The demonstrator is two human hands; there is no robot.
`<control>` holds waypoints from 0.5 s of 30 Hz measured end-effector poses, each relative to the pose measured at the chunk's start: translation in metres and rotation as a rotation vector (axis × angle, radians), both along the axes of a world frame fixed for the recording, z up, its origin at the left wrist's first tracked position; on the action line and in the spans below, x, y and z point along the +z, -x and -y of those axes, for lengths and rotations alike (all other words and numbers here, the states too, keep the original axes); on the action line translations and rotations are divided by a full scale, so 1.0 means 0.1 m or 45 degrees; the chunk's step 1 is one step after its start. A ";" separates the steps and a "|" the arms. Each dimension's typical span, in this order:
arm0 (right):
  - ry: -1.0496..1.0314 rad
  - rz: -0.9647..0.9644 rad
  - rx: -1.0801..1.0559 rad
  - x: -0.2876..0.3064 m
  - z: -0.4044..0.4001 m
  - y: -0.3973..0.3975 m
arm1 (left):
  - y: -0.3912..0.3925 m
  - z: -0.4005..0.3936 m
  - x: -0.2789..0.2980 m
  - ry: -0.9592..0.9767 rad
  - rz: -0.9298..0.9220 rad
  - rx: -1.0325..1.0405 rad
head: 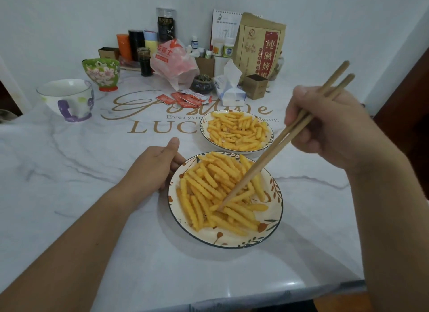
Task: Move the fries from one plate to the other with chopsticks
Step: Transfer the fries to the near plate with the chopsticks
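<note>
Closest up, the near plate [274,230] is piled with crinkle fries [209,191], and the chopsticks [274,149] have their tips down in that pile. The left hand [153,170] grips the plate's left rim, the right hand [329,125] is curled round the chopsticks. Just behind sits the far plate [269,137], also full of fries. Further back on the marble tabletop [92,195] are sauce packets [185,99], a mug [67,99] and a tissue pack [229,88].

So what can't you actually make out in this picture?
- Head view: whether the chopsticks' tips pinch a fry; the fries hide them.
- Left hand's fingertips, behind the near plate's rim.
- Table lettering, covered by the far plate.
- Bottle labels at the back: too small.
</note>
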State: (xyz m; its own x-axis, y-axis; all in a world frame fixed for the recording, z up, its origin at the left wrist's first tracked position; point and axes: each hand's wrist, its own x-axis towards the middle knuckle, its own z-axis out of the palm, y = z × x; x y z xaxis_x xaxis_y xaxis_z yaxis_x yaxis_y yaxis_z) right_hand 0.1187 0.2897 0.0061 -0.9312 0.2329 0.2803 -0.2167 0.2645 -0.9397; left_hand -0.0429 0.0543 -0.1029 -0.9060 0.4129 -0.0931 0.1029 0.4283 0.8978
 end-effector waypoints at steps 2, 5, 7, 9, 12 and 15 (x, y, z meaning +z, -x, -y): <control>0.144 -0.069 -0.116 0.00 -0.10 0.07 | 0.01 -0.01 -0.01 -0.008 0.004 0.001; 0.413 -0.205 -0.381 -0.08 -0.31 0.32 | 0.03 -0.01 -0.02 -0.016 0.011 0.006; 0.399 -0.266 -0.642 -0.22 -0.44 0.53 | 0.04 -0.01 -0.03 -0.011 0.012 0.009; 0.291 -0.285 -0.804 -0.43 -0.50 0.69 | 0.05 -0.01 -0.03 -0.006 0.012 0.006; 0.129 -0.278 -0.806 -0.76 -0.49 0.79 | 0.05 -0.02 -0.03 -0.013 0.018 0.005; -0.015 -0.248 -0.743 -0.94 -0.45 0.83 | 0.06 -0.02 -0.04 -0.022 0.005 0.009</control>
State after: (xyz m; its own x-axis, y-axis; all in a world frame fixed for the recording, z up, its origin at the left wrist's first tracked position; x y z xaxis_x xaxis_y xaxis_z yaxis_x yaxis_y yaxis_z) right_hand 0.0360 0.3351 -0.0881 -0.5827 0.6847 0.4378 -0.2004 0.4010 -0.8939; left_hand -0.0488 0.0567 -0.1071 -0.9086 0.4080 -0.0897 0.0964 0.4137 0.9053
